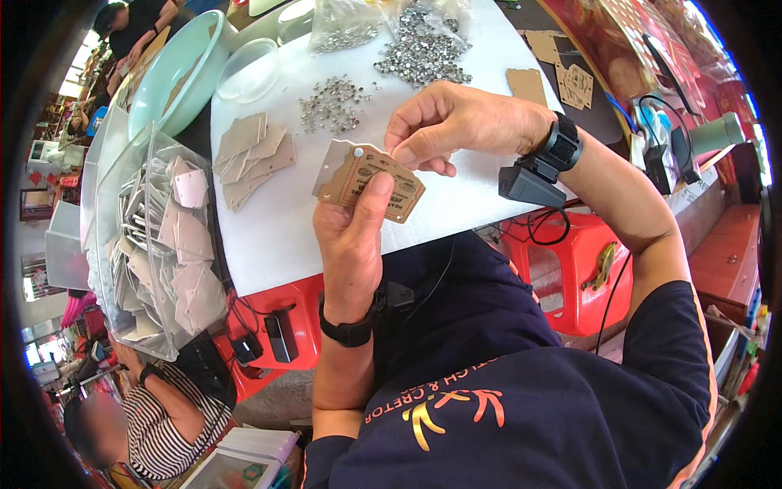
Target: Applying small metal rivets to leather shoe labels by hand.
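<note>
My left hand [352, 232] grips a brown printed cardboard card [404, 186], its thumb pressed flat on the front. Behind this lies a grey card [330, 169], its edge sticking out on the left. A round silver stud [358, 151] sits at the brown card's upper left corner. My right hand [448, 126] is at the card's upper right edge, thumb and fingers pinched together; whatever lies between them is hidden. Small silver studs [332, 106] are scattered on the white tabletop [277, 236] beyond my hands. Left of them lies a loose stack of grey cards [252, 155].
A clear bin [106, 220] full of grey cards stands at the left, below a pale green basin [191, 77]. A larger heap of studs [423, 49] lies at the back. Brown cards [574, 85] are at the far right. Red stools [570, 269] stand below; a person in stripes [159, 424] sits lower left.
</note>
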